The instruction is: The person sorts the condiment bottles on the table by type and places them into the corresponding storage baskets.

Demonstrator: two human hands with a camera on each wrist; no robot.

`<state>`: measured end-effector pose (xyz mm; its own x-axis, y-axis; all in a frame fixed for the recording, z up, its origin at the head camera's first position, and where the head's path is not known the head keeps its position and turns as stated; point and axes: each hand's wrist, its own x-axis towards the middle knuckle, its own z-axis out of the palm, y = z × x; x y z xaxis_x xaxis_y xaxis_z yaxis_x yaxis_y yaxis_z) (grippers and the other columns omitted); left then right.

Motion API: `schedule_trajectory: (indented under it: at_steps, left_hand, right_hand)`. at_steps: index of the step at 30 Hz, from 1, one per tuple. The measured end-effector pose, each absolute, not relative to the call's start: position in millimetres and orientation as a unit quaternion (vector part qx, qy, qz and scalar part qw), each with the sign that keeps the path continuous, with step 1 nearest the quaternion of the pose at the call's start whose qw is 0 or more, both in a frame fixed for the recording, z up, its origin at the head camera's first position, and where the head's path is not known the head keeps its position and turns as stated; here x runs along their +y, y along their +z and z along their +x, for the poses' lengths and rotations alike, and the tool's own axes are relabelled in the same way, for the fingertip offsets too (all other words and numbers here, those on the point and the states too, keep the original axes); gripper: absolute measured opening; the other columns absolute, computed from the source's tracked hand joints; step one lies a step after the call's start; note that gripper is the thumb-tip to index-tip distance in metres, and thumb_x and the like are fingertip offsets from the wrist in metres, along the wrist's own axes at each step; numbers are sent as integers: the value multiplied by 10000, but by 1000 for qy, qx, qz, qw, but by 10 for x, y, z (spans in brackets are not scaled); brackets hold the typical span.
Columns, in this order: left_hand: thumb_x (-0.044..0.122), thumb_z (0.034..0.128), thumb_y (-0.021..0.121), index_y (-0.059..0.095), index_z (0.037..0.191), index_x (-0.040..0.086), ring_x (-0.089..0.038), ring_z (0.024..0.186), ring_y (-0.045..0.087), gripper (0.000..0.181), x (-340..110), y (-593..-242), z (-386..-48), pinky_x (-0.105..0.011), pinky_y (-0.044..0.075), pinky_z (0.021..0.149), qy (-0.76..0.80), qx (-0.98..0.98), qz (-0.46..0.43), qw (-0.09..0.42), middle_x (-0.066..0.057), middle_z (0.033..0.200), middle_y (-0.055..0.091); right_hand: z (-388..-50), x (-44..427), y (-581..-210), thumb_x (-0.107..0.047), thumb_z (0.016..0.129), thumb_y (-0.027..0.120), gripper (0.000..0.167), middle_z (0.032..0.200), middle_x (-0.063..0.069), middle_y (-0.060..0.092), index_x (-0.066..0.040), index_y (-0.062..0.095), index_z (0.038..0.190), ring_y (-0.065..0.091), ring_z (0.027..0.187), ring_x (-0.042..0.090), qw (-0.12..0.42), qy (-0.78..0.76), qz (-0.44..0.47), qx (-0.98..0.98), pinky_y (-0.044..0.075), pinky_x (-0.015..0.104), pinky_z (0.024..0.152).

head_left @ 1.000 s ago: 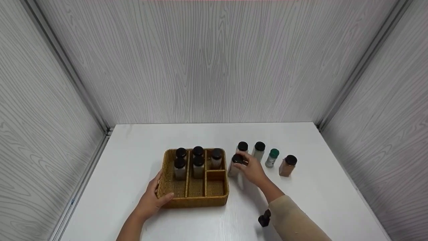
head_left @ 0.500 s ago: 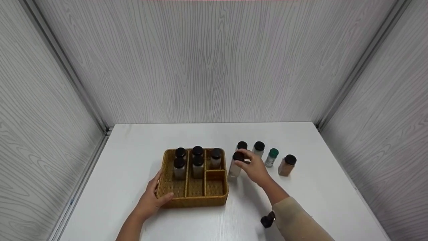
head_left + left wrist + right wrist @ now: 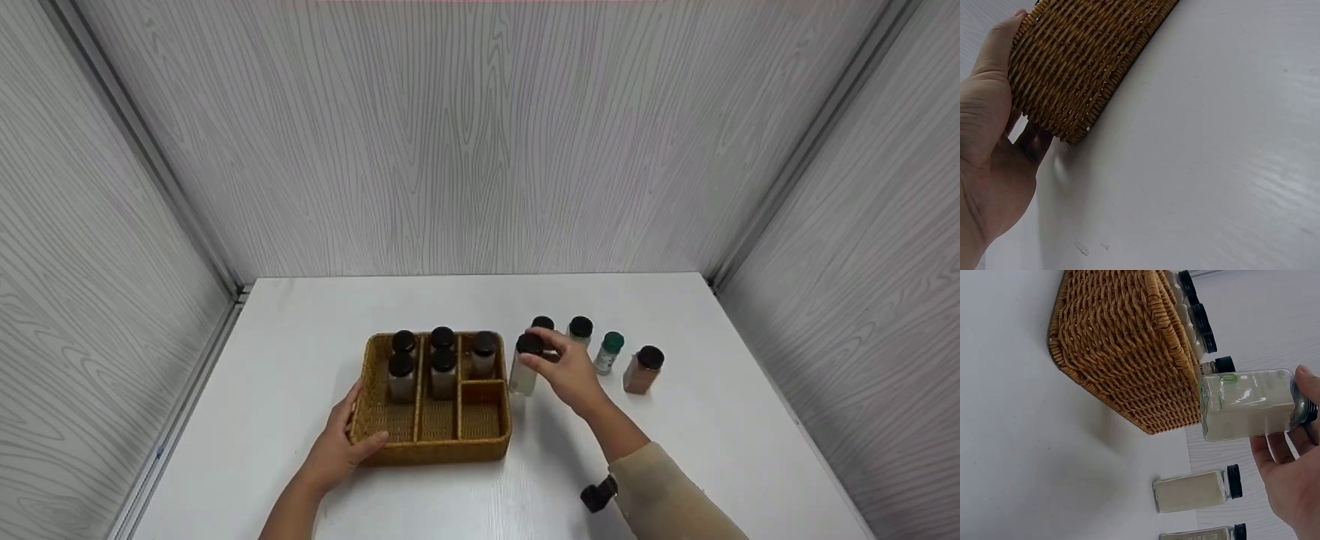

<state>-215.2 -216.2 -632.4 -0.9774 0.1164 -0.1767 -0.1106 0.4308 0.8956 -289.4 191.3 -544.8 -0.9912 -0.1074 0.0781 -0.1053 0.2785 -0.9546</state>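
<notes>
Jar (image 3: 1249,405) pinched by right hand (image 3: 571,375), just right of wicker basket (image 3: 435,454), left hand (image 3: 334,454) gripping basket's near-left corner, jar clear, black-capped (green print, pale inside).

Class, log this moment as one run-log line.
Left hand: grips basket; right hand: holds black-capped jar off table, beside basket; in basket: five jars; on table: four more jars

You're at a booth-like workspace: grey wood-grain panels (image 3: 480,150) at your ten, twelve and two o'clock, metal corner trim (image 3: 146,161), white tabletop (image 3: 315,307).
</notes>
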Motion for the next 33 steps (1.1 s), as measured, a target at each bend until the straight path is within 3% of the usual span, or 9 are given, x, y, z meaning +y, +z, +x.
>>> schedule_trajectory:
  at_steps: [5,17,24,33]
  left_hand:
    - [432,995,789,47,1764,330,-554,1625,278,1073,-2165,-6331,-2152,-754,300,1271,533,840,5,99,-196,1823,85]
    - [451,989,793,44,1757,379,-537,1622,296,1076,-2164,-6347,-2166,-749,299,1272,531,841,0,101,-182,1822,102]
    - [465,992,784,33,1753,403,-549,1637,253,1071,-2169,-6345,-2163,-779,265,1275,526,845,1,101,-175,1827,95]
    - [460,991,779,37,1757,382,-563,1632,254,1069,-2158,-6366,-2165,-792,267,1267,525,846,3,97,-186,1825,103]
  right_hand:
    - [-2873,1844,-5434,-192,940,867,518,1355,146,718,-156,709,1432,729,1272,316,3,-596,-79,799,633,298,1009]
    - [-2809,1580,-5414,-186,950,857,497,1380,164,716,-147,711,1424,737,1260,330,10,-614,-105,782,631,266,970]
    - [-2758,1366,-5426,-193,960,845,505,1444,179,685,-141,696,1440,724,1295,350,29,-610,-112,784,639,304,982]
    - [-2727,1183,-5434,-198,958,847,502,1389,164,715,-128,696,1432,738,1198,246,30,-616,-138,775,606,221,922]
